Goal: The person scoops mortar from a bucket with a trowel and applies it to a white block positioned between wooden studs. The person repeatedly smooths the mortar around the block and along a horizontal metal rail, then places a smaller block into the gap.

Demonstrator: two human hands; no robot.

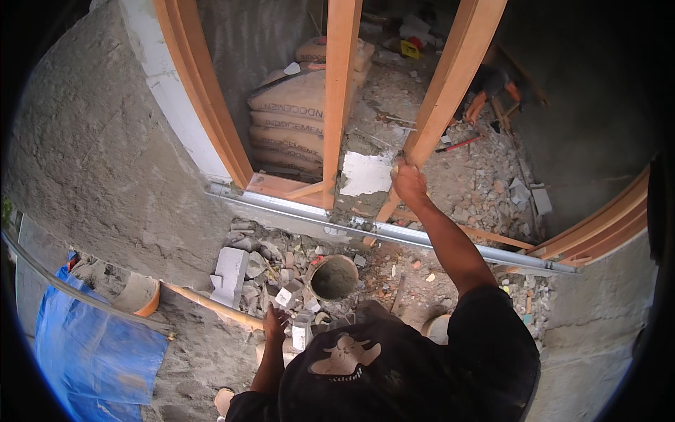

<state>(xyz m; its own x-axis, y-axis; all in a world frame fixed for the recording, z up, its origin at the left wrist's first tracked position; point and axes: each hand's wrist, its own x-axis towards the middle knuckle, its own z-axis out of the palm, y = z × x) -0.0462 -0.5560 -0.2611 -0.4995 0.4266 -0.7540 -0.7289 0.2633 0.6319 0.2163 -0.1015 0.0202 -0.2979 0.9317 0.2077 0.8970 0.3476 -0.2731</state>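
My right hand (410, 181) reaches forward over the metal bar to the foot of a wooden post (439, 91). Its fingers are closed, and a small dark shape shows at them; what it is I cannot make out. Just left of this hand lies a white block face (365, 174) with grey mortar (357, 204) around it. My left hand (275, 323) hangs low over the rubble, fingers apart, holding nothing. Ahead of it stands a round bucket (333, 277) with grey mortar inside.
A long metal bar (316, 216) crosses before the wooden frame (340, 105). Stacked cement bags (288, 126) stand behind it. Another person's hand (475, 109) is over rubble at the far right. White block pieces (230, 274) lie left of the bucket; a blue tarp (98, 344) hangs lower left.
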